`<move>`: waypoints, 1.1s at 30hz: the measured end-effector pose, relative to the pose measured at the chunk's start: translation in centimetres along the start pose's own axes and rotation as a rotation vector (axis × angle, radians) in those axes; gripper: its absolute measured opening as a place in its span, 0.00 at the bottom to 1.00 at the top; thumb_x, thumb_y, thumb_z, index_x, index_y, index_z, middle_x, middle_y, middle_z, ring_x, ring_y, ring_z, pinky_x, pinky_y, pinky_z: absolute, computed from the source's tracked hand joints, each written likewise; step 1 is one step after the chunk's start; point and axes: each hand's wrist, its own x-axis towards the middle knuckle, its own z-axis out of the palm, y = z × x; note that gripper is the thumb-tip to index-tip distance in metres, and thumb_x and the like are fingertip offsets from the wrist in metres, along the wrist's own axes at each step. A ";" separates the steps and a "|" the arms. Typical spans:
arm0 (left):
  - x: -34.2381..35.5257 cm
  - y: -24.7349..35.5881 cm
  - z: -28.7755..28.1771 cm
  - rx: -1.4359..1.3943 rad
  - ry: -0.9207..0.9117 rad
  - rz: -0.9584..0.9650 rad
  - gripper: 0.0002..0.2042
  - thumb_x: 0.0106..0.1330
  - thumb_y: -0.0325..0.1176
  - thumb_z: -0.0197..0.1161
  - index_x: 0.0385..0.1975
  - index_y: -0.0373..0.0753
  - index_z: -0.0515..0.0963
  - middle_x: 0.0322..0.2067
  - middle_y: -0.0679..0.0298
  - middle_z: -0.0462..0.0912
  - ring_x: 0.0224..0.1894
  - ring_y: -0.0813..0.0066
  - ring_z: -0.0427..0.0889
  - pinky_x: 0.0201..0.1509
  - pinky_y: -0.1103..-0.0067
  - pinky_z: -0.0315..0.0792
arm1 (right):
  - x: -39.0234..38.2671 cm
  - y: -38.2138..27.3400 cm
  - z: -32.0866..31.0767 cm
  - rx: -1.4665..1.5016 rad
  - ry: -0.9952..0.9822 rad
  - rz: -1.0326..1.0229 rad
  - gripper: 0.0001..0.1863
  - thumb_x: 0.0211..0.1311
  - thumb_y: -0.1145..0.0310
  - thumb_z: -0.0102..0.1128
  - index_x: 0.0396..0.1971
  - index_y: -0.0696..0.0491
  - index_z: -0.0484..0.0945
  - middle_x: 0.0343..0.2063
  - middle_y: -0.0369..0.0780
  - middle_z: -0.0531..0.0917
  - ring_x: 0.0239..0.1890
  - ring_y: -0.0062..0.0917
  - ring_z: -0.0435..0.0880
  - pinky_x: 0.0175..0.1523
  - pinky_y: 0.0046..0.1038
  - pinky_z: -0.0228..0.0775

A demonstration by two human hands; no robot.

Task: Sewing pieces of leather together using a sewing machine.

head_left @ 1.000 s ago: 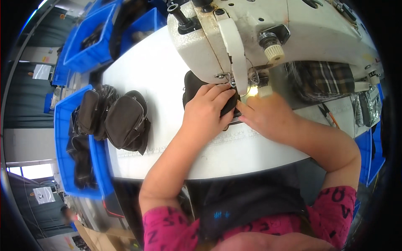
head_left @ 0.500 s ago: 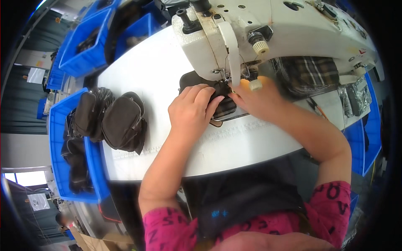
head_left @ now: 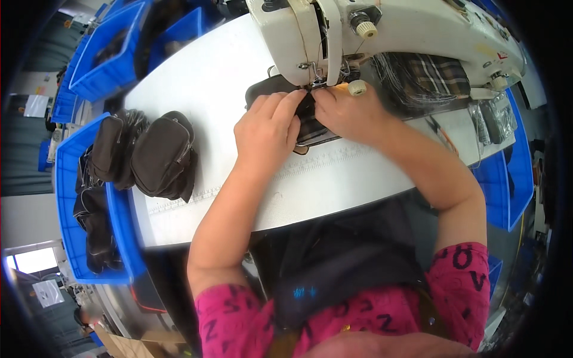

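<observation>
Under the needle of a white sewing machine [head_left: 283, 51] lies a dark brown fabric pouch piece [head_left: 262, 89] with plaid lining [head_left: 311, 130]. My left hand [head_left: 267, 126] presses on it from the left, fingers bent and thumb tucked in, holding the fabric near the presser foot. From the right, my right hand [head_left: 351, 113] pinches the same piece close to the needle. My fingertips nearly meet there and hide the edge between them. A small tan-edged loop [head_left: 301, 150] sticks out below the lining.
Two stuffed brown zippered pouches [head_left: 162, 155] [head_left: 109, 149] are at the left, by a blue bin [head_left: 67, 206] of more pouches. Plaid pieces with loose threads [head_left: 427, 77] lie under the machine arm. Thread snips [head_left: 441, 132] and plastic-wrapped packets [head_left: 494, 122] are at the right.
The whole view has shifted, so the machine and table sit higher and further left. My right fingers have drawn in closer to my left ones beside the needle; both hands stay on the fabric.
</observation>
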 end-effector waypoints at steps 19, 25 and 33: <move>0.7 -0.5 2.0 -0.021 0.012 0.063 0.17 0.50 0.28 0.74 0.42 0.48 0.82 0.27 0.68 0.84 0.30 0.65 0.83 0.38 0.71 0.77 | -0.6 0.5 -0.7 0.384 -0.248 0.083 0.11 0.55 0.73 0.63 0.39 0.52 0.78 0.23 0.35 0.81 0.26 0.32 0.84 0.31 0.34 0.77; -0.2 -0.2 2.3 -0.021 -0.015 -0.047 0.17 0.50 0.29 0.72 0.43 0.47 0.82 0.28 0.66 0.84 0.31 0.60 0.83 0.38 0.69 0.78 | -0.7 0.1 -0.7 0.323 -0.170 0.050 0.08 0.52 0.71 0.66 0.33 0.52 0.79 0.21 0.34 0.79 0.23 0.28 0.82 0.27 0.32 0.73; 0.5 -0.9 0.4 -0.506 -0.223 -0.170 0.12 0.64 0.32 0.68 0.47 0.39 0.81 0.40 0.59 0.83 0.44 0.57 0.82 0.47 0.69 0.76 | -1.2 0.2 0.1 0.148 -0.063 0.049 0.10 0.54 0.62 0.69 0.28 0.44 0.75 0.24 0.32 0.77 0.24 0.24 0.79 0.29 0.32 0.70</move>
